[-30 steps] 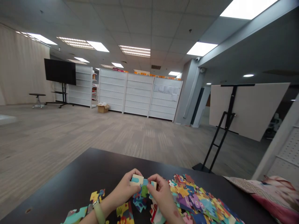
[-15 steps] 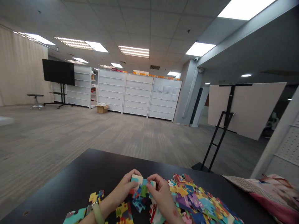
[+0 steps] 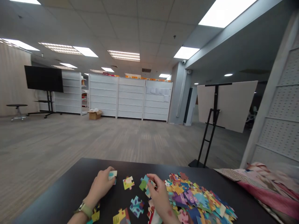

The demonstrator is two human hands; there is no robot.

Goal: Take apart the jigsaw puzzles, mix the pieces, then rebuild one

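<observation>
My left hand, with a pale green watch band at its wrist, is closed on a cream-and-teal jigsaw piece over the left part of the dark table. Between thumb and fingers of my right hand is a green-and-blue jigsaw piece, low over the tabletop. A yellow jigsaw piece lies between the two hands. Nearer to me are a blue spotted piece and a yellow-and-brown piece. Just right of my right hand spreads a heap of colourful jigsaw pieces.
More pieces lie partly hidden under my left wrist. Pink patterned cloth lies at the table's right side. Beyond the table stand a board on a black easel, white shelving and a cardboard box.
My hands have parted. The left has moved left with the cream-and-teal piece, while the right keeps the green-and-blue one. A yellow piece now shows between them. The view has turned slightly right.
</observation>
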